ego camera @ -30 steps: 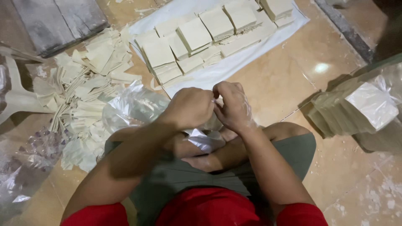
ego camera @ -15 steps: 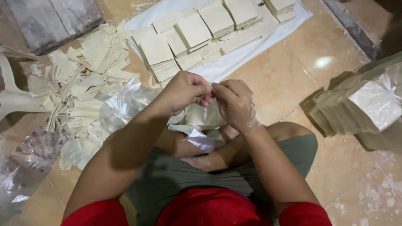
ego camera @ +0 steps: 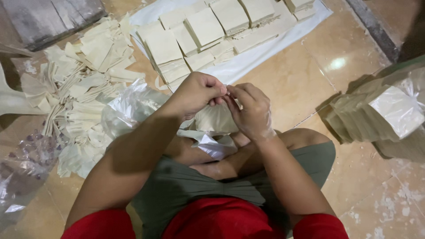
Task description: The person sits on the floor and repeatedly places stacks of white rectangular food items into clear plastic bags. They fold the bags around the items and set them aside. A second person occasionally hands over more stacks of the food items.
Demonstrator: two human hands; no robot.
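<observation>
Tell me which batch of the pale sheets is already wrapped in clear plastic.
The stack at the right edge, sealed in clear plastic. The square stacks on the white cloth and the loose folded pile at left lie bare.

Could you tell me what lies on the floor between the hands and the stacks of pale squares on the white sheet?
In the head view, only bare tan floor tile and the white sheet edge lie between.

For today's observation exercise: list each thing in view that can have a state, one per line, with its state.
left hand: closed, pinching the bag top
right hand: fingers curled at the bag top
filled bag: held up between both hands
square stacks: lying on white sheet
loose cut sheets: scattered on floor
</observation>
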